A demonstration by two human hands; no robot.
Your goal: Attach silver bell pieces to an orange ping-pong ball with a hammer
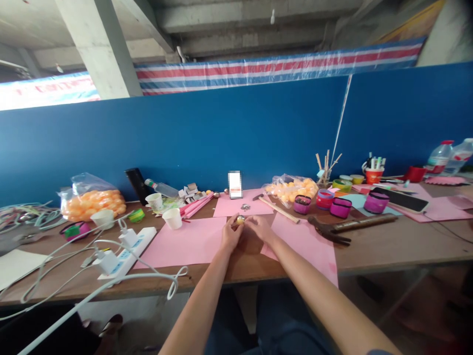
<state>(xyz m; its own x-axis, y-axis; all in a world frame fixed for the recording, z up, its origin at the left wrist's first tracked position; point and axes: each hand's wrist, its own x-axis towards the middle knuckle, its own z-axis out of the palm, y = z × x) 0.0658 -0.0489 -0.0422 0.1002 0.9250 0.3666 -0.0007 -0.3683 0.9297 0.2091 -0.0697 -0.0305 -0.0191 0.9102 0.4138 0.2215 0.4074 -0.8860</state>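
Over the brown table between two pink sheets, my left hand (232, 233) pinches a small shiny round piece (240, 219), silvery on top and yellowish below; its exact kind is too small to tell. Close on its right, my right hand (260, 228) has its fingers drawn together beside the piece. Whether those fingertips hold anything is unclear. Just beyond both hands, several tiny metal bits (246, 207) lie on another pink sheet (221, 209). A small hammer with a pale wooden handle (281, 210) rests to the right of them.
A claw hammer (354, 225) lies at right near purple bands (340, 208) and a phone (401, 199). Bags of orange balls stand left (94, 204) and right (291, 189). White cups (172, 219), a power strip (129, 252) and loose cables occupy the left. A blue partition (185, 138) rises behind.
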